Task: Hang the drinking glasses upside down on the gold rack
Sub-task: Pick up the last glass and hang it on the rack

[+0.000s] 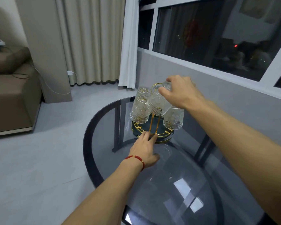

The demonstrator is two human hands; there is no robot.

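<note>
The gold rack (152, 133) stands on a round dark glass table (104, 120), with a dark round base and gold wire arms. One embossed clear glass (139, 105) hangs upside down on its left side, another (173, 118) on its right. My right hand (180, 91) grips the base of a third glass (158, 101), tilted mouth-down over the rack's middle near the gold top loop. My left hand (144, 150), with a red string bracelet, rests its spread fingertips on the rack's front rim.
A brown sofa (11, 95) stands at the left with a white cable running to a wall plug. Beige and white curtains hang behind the table. A grey wall with a dark window runs along the right. Grey floor tiles surround the table.
</note>
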